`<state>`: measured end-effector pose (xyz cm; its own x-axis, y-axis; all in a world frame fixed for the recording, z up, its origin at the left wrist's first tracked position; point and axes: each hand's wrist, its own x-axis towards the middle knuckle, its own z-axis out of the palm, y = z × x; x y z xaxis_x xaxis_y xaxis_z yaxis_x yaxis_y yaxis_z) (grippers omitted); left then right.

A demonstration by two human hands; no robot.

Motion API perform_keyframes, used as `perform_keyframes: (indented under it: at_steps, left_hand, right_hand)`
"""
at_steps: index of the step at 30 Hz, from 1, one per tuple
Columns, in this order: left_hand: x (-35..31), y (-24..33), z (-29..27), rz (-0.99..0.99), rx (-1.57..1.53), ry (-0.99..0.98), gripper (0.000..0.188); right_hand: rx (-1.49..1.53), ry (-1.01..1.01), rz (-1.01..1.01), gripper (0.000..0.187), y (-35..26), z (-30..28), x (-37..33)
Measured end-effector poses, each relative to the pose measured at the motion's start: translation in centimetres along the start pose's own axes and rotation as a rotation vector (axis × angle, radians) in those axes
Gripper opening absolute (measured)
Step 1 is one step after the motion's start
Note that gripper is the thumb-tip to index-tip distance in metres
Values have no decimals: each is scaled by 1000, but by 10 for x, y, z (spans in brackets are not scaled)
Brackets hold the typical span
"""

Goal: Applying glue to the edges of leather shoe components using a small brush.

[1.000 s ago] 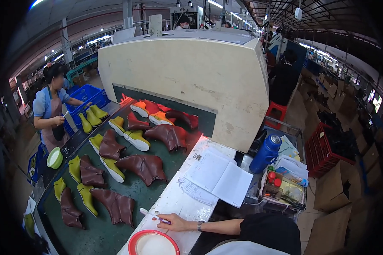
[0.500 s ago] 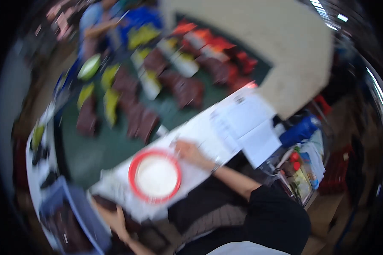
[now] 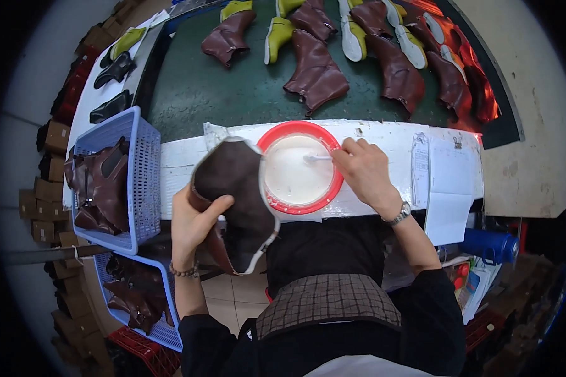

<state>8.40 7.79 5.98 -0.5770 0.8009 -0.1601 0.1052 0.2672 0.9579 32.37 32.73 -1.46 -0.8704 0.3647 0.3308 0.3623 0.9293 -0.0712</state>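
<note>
My left hand (image 3: 194, 221) is closed on a dark brown leather boot upper (image 3: 240, 179), thumb on its inner face. The upper's open bottom edge has a white coating around it. It is held just left of a red bowl (image 3: 338, 182), covering part of the rim. White, glue-like liquid (image 3: 292, 182) lies in the bowl. My right hand (image 3: 366, 173) is closed on the thin white handle of a brush (image 3: 319, 158). The handle reaches over the bowl's right rim, and its tip meets the white liquid, so the bristles are hard to make out.
A blue basket (image 3: 146, 188) of brown boot uppers stands at the left, with a second blue basket (image 3: 170, 292) lower down. Brown boots with yellow-green lasts (image 3: 317, 72) lie on the green belt (image 3: 188, 94). Papers (image 3: 449, 188) and a blue flask (image 3: 493, 245) are at right.
The view has swung round and steadied. My left hand has brought the boot upper from beside the basket up to the bowl. My right hand now holds the brush over the bowl.
</note>
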Motion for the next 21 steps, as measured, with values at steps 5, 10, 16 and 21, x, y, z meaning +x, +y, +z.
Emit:
perform_keyframes:
  at_steps: [5,10,16,21]
  left_hand:
    - [16,13,8,-89,-77,-178,39]
    - [26,17,22,-204,-76,-430,34]
    - [29,34,24,-137,-91,-420,32]
    - [20,38,23,37,-166,-146,35]
  right_hand:
    - [492,3,313,13,16,-13,-15]
    - [785,256,92,19,30,-40,10]
    - [684,310,-72,16,26,-38,25]
    - [744,370,4,15,5,-28,15]
